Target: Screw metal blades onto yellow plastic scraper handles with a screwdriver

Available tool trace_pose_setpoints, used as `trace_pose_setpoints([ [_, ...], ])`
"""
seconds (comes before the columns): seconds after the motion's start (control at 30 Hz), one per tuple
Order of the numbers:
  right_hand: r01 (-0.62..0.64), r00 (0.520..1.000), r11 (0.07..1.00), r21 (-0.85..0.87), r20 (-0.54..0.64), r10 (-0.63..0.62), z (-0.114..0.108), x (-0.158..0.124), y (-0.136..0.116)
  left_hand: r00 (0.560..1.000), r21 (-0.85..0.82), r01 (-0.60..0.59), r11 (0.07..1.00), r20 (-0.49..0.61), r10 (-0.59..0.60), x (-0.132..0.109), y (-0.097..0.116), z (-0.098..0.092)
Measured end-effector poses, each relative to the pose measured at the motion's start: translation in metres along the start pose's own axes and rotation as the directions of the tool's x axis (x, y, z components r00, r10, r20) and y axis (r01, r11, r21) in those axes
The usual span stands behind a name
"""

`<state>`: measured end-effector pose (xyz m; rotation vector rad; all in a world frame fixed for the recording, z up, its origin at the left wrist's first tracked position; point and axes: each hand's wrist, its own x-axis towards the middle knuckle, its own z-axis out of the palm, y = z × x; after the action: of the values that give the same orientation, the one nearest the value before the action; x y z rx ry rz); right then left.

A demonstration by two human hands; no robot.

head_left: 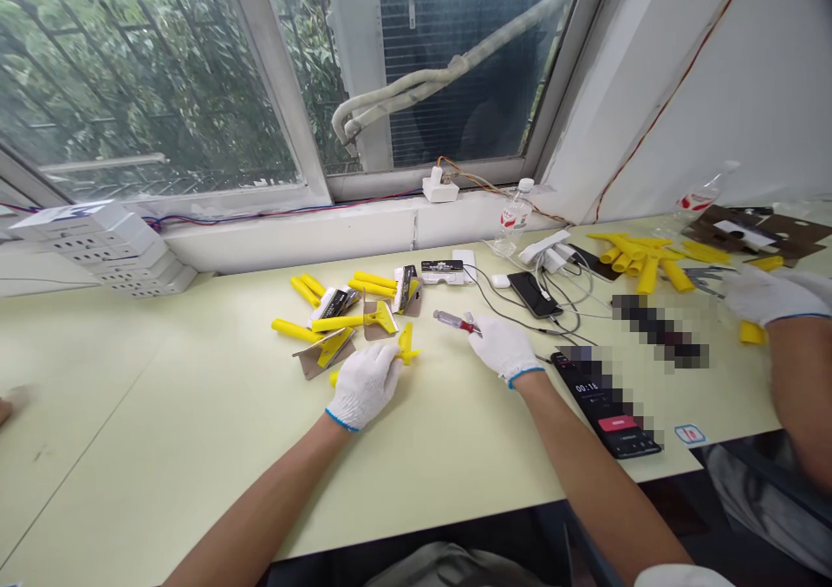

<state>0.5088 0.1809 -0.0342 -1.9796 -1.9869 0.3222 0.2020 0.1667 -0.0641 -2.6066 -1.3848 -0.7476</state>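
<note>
My left hand (366,386), in a white knitted glove with a blue cuff, is closed around a yellow scraper (406,344). The scraper's head sticks out past my fingers, and the end of its handle shows on the other side of the hand. In my gloved right hand (505,347) is a screwdriver (453,319) with a clear and red handle, its handle end pointing left; the fingers hide much of the rest. Just beyond my left hand lies a finished-looking yellow scraper (351,320) with a metal blade, among several others with brown and black card pieces (331,308).
Cables and a phone (534,295) lie behind my right hand. A larger phone (604,405) showing a timer rests beside my right forearm. At right, a co-worker's gloved hand (767,296) is near several yellow handles (640,257). A bottle (513,214) stands by the window; white boxes (110,244) are stacked left.
</note>
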Motion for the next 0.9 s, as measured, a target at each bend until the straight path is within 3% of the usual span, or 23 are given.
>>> trace_pose_setpoints([
  [0.2, -0.077, 0.990, 0.996, -0.043, -0.118, 0.071, 0.001, 0.004, 0.015, 0.991, 0.194, 0.121, 0.973, 0.036, -0.131, 0.007, -0.019, 0.004],
  [0.43, -0.054, 0.992, 0.998, -0.044, -0.113, 0.049, -0.004, 0.004, 0.010, 0.977, 0.271, 0.167, 0.948, 0.084, -0.196, 0.010, -0.024, 0.003],
  [0.67, 0.121, 0.992, 0.993, 0.000, 0.045, -0.121, 0.013, -0.011, -0.029, 0.951, 0.293, 0.308, 0.905, -0.081, -0.297, 0.011, -0.019, -0.007],
  [0.9, 0.301, 0.940, 0.947, 0.108, 0.135, -0.314, 0.027, -0.028, -0.053, 0.941, 0.278, 0.307, 0.910, 0.052, -0.333, 0.010, -0.029, 0.002],
])
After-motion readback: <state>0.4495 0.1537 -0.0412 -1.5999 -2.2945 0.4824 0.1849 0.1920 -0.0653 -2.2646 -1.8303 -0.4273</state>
